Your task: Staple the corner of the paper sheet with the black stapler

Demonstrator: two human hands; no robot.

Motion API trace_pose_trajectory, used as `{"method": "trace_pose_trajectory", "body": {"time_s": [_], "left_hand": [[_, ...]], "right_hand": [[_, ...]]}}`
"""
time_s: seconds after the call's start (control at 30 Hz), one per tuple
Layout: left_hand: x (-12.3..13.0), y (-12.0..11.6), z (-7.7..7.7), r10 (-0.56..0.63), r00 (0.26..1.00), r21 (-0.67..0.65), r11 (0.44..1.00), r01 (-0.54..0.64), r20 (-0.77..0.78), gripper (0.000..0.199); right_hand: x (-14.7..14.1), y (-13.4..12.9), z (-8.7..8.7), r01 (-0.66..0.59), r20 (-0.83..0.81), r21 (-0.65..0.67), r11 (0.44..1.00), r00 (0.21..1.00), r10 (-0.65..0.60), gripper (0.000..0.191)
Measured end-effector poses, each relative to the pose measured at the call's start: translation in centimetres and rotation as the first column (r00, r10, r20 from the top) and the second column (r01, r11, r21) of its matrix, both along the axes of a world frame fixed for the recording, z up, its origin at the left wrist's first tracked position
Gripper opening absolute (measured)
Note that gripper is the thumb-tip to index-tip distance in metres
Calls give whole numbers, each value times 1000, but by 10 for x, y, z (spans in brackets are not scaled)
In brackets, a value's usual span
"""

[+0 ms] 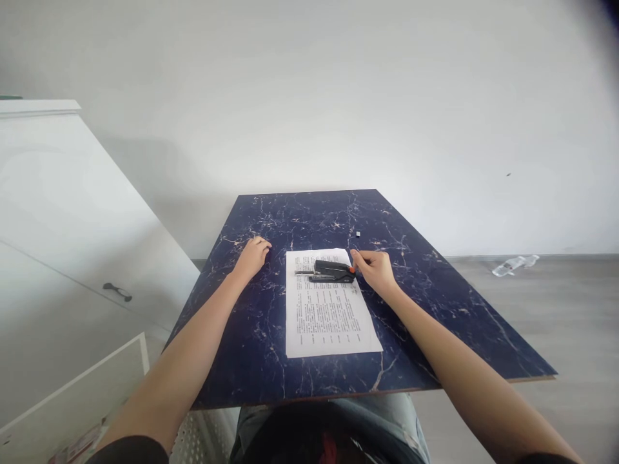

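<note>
A sheet of printed paper (324,322) lies on the dark blue marbled counter (309,219), its near edge set back from the counter's near edge. The black stapler (334,273) rests across the far half of the sheet and hides some of the print; a thin metal part juts from it toward the counter's left edge, and an orange-red piece marks its right end.

The left grip (255,255) rests near the counter's left edge, fingers loosely bent and holding nothing, apart from the paper. The right grip (374,268) is beside the stapler's right end, over the sheet's far right corner, fingers curled with thumb and forefinger close together; whether it pinches anything I cannot tell.

Beyond it, toward the far edge, sits a small pale block (358,234). A wall (309,109) rises behind the far edge, and a white cabinet (62,193) with a dark handle (117,292) stands left of the counter. A clear object (515,265) lies on the floor (541,335), past the right edge.
</note>
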State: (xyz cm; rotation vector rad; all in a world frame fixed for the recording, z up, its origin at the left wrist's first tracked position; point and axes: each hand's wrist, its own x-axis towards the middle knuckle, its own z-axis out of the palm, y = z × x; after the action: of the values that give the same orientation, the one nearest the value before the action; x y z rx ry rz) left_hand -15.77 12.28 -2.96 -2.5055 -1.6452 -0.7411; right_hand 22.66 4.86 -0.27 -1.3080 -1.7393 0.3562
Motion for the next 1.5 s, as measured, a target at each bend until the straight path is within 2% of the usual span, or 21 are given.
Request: {"method": "trace_pose_trajectory", "body": {"time_s": [0.17,0.23,0.3,0.37,0.43,0.53,0.6,0.63,0.67,0.7,0.8,0.83,0.9,0.97,1.03,1.27,1.5], "left_hand": [[3,-5,8,-13,999,-25,1000,14,32,24],[10,-15,17,0,993,-21,1000,2,121,25],[23,-29,28,-9,955,-41,999,23,297,24],[41,-43,39,-27,850,-119,987,105,527,24],[59,-56,48,23,673,-218,954,207,739,24],[77,-67,55,145,422,-319,869,377,895,25],[80,-69,53,186,346,-336,827,450,920,26],[81,-70,51,187,342,-337,824,456,921,26],[81,-70,48,174,368,-335,834,438,913,25],[81,-70,45,147,425,-330,856,398,893,23],[85,-71,36,-2,668,-241,932,271,744,14],[87,-73,34,-66,732,-195,944,266,678,11],[92,-75,32,-186,801,-122,944,306,570,9],[96,-77,30,-258,825,-87,934,346,502,11],[98,-77,27,-278,841,-88,930,356,464,11],[97,-74,19,-239,875,-150,933,328,422,12],[95,-73,20,-246,857,-167,921,353,452,13]], "right_hand": [[1,0,-1,-7,5,8,1000,1000,7,59],[2,1,-1,-7,4,11,1000,1000,7,59],[2,1,-1,-3,1,15,1000,1000,3,59],[1,1,-1,-2,-1,15,1000,1000,2,59],[1,1,0,-4,-2,13,1000,1000,4,59],[1,1,0,-7,-1,11,1000,1000,7,59],[2,1,-1,-5,1,10,1000,1000,5,58],[2,1,-1,-3,3,10,1000,1000,3,57],[2,1,-1,-1,5,8,1000,1000,1,57],[2,1,-2,-1,6,6,1000,1000,1,57],[3,1,-2,-9,6,4,1000,1000,9,56],[3,2,-3,-11,5,5,1000,1000,10,56],[3,2,-3,-10,4,11,1000,1000,10,56],[3,2,-3,-12,3,12,1000,1000,12,56],[3,2,-3,-20,4,5,1000,1000,20,57],[3,1,-3,-22,20,-4,1000,1000,22,57],[2,0,-1,-22,17,-13,1000,1000,22,56]]}}
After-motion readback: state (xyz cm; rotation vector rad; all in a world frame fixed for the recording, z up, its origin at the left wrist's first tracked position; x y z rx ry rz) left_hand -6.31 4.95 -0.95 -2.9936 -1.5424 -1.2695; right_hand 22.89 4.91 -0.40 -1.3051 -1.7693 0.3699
